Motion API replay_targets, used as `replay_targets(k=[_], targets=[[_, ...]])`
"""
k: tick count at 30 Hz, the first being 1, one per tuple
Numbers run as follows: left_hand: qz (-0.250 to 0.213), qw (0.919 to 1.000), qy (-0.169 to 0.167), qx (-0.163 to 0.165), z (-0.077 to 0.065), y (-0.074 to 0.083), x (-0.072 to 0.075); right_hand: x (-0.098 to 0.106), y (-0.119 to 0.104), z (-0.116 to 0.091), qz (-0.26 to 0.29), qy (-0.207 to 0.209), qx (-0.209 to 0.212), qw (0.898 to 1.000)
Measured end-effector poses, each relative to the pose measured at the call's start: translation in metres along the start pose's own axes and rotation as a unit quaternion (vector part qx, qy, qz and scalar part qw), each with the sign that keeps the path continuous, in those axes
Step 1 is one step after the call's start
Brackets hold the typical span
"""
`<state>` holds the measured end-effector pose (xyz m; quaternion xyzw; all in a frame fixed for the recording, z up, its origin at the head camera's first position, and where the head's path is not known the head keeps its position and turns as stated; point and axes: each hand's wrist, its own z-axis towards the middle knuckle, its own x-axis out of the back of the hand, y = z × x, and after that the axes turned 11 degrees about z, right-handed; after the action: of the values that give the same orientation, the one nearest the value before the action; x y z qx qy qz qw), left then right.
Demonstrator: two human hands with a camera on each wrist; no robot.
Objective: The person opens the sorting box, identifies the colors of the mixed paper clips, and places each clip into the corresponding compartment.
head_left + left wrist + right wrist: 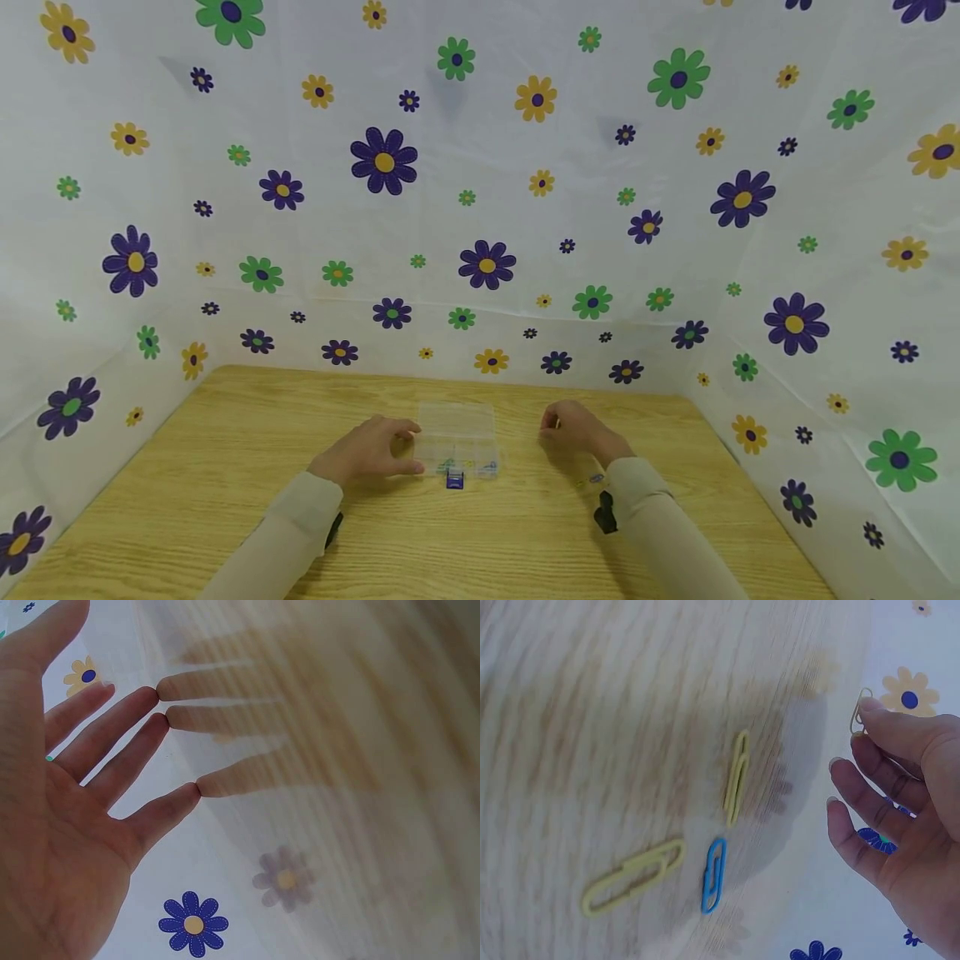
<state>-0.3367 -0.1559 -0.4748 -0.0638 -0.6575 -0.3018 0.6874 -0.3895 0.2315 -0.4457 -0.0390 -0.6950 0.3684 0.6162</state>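
A see-through plastic box [456, 419] with its lid raised stands on the table, a blue latch [455, 480] at its front. Small green, yellow and blue clips lie in its front compartments. My left hand [367, 450] is at the box's left side, thumb and fingers spread apart around that edge; in the left wrist view its fingertips touch the table surface. To the right of the box, my right hand [576, 429] pinches a yellowish paper clip [856, 712] between thumb and forefinger, above the table. Its other fingers are loosely bent.
Near the right wrist, two yellow paper clips [634, 877] and a blue paper clip [713, 876] lie on the wooden table [247, 442]. White sheets [480, 217] with printed flowers enclose the back and both sides.
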Motion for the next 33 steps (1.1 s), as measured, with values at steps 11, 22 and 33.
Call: replay_targets(k=[11, 22, 33], targets=[[-0.002, 1.0000, 0.001, -0.003, 0.000, -0.001, 0.001, -0.005, -0.028, 0.004, 0.019, -0.005, 0.000, 1.000], [0.004, 1.0000, 0.001, -0.006, 0.001, -0.001, 0.002, -0.011, -0.049, 0.007, 0.016, -0.018, 0.034, 0.999], [-0.003, 0.9999, 0.004, -0.009, -0.002, 0.002, 0.003, -0.019, -0.063, 0.007, 0.011, -0.018, 0.036, 0.999]])
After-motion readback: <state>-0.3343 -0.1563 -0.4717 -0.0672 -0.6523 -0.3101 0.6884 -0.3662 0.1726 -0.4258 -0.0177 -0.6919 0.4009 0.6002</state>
